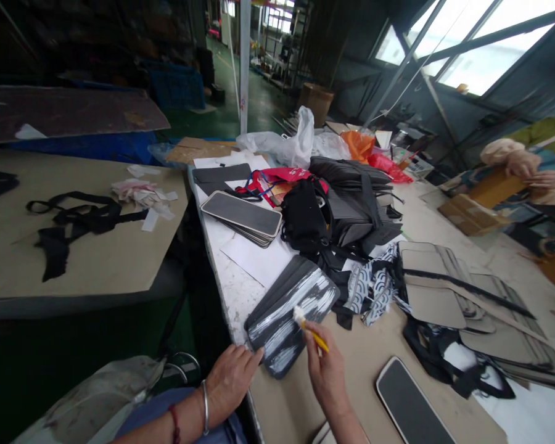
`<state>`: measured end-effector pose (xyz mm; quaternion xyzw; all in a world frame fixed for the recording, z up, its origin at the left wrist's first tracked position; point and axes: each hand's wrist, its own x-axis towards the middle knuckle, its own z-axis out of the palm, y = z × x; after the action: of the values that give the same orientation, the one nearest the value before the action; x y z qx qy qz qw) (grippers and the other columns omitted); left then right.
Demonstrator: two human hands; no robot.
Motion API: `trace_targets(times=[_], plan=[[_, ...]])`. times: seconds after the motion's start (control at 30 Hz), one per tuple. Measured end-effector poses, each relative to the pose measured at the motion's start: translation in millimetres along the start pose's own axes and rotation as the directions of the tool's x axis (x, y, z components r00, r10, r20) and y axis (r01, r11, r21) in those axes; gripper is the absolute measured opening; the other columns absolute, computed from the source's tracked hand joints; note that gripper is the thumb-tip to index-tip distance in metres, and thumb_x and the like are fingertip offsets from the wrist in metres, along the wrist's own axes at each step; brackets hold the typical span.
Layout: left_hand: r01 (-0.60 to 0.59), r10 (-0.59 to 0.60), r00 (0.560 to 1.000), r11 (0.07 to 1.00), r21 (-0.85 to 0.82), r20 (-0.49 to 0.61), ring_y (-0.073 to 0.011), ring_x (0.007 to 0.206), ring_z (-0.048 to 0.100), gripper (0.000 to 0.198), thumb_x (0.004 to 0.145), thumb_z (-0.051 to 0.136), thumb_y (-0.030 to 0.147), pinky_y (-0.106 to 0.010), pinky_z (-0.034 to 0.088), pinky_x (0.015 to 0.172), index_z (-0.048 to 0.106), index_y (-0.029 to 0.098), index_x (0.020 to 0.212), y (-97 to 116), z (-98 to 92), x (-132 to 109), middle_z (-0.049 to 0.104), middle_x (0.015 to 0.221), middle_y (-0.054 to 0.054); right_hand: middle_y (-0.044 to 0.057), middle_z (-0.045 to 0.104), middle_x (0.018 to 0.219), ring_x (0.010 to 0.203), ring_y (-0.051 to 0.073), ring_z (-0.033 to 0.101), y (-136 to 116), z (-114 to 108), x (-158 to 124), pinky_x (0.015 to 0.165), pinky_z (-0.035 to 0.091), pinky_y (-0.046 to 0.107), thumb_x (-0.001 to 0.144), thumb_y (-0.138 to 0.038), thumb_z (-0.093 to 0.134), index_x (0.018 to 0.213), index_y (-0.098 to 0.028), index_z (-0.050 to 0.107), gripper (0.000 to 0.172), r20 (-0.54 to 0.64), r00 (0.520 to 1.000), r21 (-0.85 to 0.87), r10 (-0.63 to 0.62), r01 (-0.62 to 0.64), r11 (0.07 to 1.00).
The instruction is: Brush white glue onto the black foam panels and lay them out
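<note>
A rounded dark panel, streaked with white paste, lies on the table on top of similar dark pieces fanned out at its left. My right hand is closed around a brush with a yellow handle. White paste covers the brush tip, which touches the panel's streaked face. At the near left corner of the panel is my left hand, its fingers bent and pressed together on the edge. Part of that grip is hidden. Another dark panel with a pale rim lies to the right of my right hand.
Beyond the panel are a stack of rimmed panels, a black bag and patterned cloth. Beige panels and black straps lie at right. Across the table, a person's hands hold a cardboard box. A gap separates the left table.
</note>
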<state>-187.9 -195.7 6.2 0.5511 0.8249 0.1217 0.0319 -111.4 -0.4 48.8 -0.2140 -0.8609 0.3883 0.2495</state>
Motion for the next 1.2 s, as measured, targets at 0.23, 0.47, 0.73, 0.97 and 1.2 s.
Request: trace_targets(times=[0.23, 0.47, 0.73, 0.97, 1.2], plan=[[0.196, -0.238, 0.968, 0.917, -0.348, -0.083, -0.0185, 0.085, 0.059, 0.030, 0.080, 0.044, 0.012, -0.034, 0.049, 0.077, 0.050, 0.015, 0.109, -11, 1.8, 0, 0.063, 0.092, -0.008, 0.008, 0.065, 0.088, 0.078, 0.019, 0.063, -8, -13, -15, 0.070, 0.052, 0.032, 0.085, -0.036, 0.044, 0.093, -0.018, 0.059, 0.024, -0.126, 0.991, -0.104, 0.038, -0.051, 0.993], [0.394, -0.517, 0.856, 0.673, -0.627, -0.018, -0.0160, 0.080, 0.063, 0.028, 0.079, 0.041, 0.015, -0.030, 0.052, 0.074, 0.053, 0.015, 0.105, -27, 15.6, 11, 0.064, 0.087, -0.008, 0.008, 0.064, 0.093, 0.089, 0.017, 0.061, -6, 16, -25, 0.077, 0.051, 0.031, 0.085, -0.024, 0.046, 0.099, -0.019, 0.055, 0.018, -0.052, 0.983, -0.130, -0.175, 0.168, 0.977], [0.288, -0.453, 0.884, 0.721, -0.630, -0.113, -0.0180, 0.084, 0.061, 0.026, 0.081, 0.041, 0.023, -0.031, 0.049, 0.078, 0.062, 0.017, 0.095, -25, -0.4, 14, 0.065, 0.088, -0.009, 0.009, 0.063, 0.094, 0.090, 0.018, 0.060, -8, 18, -26, 0.077, 0.051, 0.034, 0.085, -0.023, 0.046, 0.100, -0.020, 0.055, 0.018, -0.043, 0.980, -0.144, -0.194, 0.186, 0.972], [0.531, -0.581, 0.735, 0.175, -0.829, 0.348, -0.0142, 0.050, 0.055, 0.022, 0.070, 0.045, 0.034, -0.024, 0.042, 0.049, 0.054, 0.018, 0.058, -21, -4.1, 34, 0.055, 0.050, 0.002, 0.009, 0.063, 0.094, 0.090, 0.019, 0.060, -7, 20, -28, 0.076, 0.051, 0.033, 0.085, -0.023, 0.047, 0.101, -0.020, 0.055, 0.018, -0.032, 0.983, -0.135, -0.183, 0.177, 0.975], [0.524, -0.591, 0.682, -0.016, -0.852, 0.431, -0.0122, 0.045, 0.051, 0.019, 0.058, 0.053, 0.033, -0.023, 0.038, 0.046, 0.044, 0.019, 0.047, -14, 3.4, 35, 0.049, 0.041, 0.005, 0.009, 0.064, 0.092, 0.089, 0.019, 0.061, -16, 16, -22, 0.076, 0.051, 0.034, 0.084, -0.027, 0.048, 0.096, -0.020, 0.059, 0.018, -0.071, 0.990, -0.068, -0.122, 0.118, 0.991]])
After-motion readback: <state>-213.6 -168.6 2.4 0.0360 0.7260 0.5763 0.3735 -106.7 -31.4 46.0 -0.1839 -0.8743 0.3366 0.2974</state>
